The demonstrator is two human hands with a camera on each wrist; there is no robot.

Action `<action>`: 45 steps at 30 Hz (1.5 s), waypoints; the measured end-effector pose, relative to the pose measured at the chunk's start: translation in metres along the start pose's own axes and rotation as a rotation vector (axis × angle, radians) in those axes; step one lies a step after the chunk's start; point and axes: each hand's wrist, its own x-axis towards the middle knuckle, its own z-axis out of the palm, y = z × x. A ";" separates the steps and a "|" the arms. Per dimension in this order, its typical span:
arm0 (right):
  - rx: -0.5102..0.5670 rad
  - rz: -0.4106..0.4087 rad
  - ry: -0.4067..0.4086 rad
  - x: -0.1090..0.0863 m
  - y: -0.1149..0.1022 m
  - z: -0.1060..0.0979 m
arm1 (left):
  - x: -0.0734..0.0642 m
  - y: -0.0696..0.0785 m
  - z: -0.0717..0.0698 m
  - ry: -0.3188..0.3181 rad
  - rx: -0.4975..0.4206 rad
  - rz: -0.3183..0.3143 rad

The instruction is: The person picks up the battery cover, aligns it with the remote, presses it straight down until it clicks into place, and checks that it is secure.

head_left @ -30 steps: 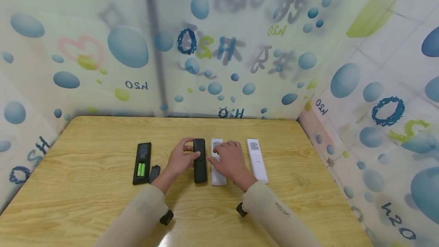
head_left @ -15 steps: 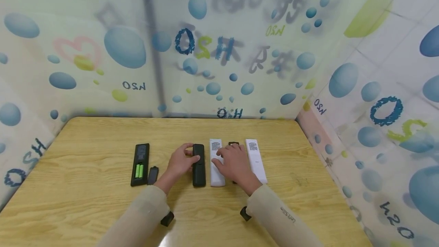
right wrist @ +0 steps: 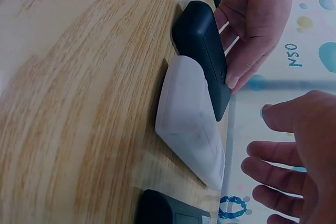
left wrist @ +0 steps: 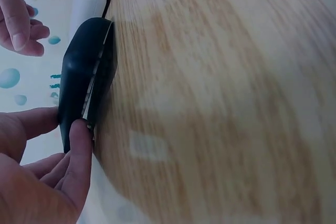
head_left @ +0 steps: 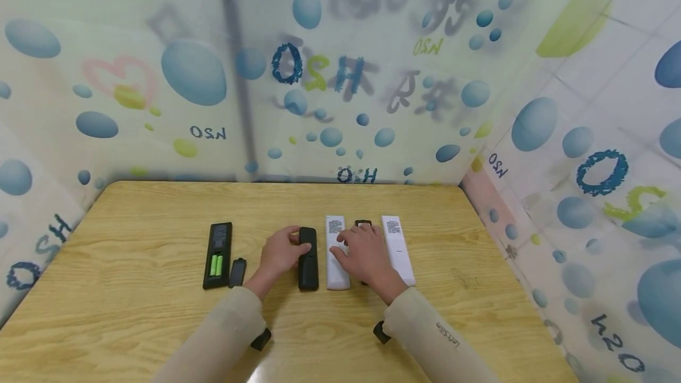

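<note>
My left hand (head_left: 279, 253) pinches the far part of a black remote control (head_left: 308, 270), thumb on its back and fingers at its left side. In the left wrist view that remote (left wrist: 79, 72) lies on the wood with its battery cover side up. Over the gap between a white remote (head_left: 336, 273) and a dark remote (head_left: 363, 222) hovers my right hand (head_left: 367, 253), fingers loosely bent around nothing. Most of the dark remote is hidden beneath it. The right wrist view shows the right hand (right wrist: 304, 150) apart from the white remote (right wrist: 186, 114).
At the left lies another black remote (head_left: 218, 244), its battery compartment uncovered with green batteries (head_left: 216, 265) inside. Its loose battery cover (head_left: 237, 272) is beside it. A second white remote (head_left: 399, 253) lies to the right. A patterned curtain (head_left: 298, 152) hangs behind the wooden table (head_left: 425, 336).
The far end of the black remote has come down and nearer with my left hand. My right hand has shifted slightly right, and the dark remote under it now shows.
</note>
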 end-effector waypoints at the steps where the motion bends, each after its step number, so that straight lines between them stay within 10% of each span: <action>1: -0.001 -0.001 -0.001 0.000 0.000 0.000 | 0.000 0.000 0.000 0.004 0.005 0.001; 30: 0.005 -0.036 0.019 -0.002 -0.004 0.001 | -0.006 0.004 0.000 0.137 0.222 0.038; 45: -0.013 -0.111 -0.021 0.008 -0.038 0.009 | -0.009 -0.005 -0.070 0.109 0.200 0.067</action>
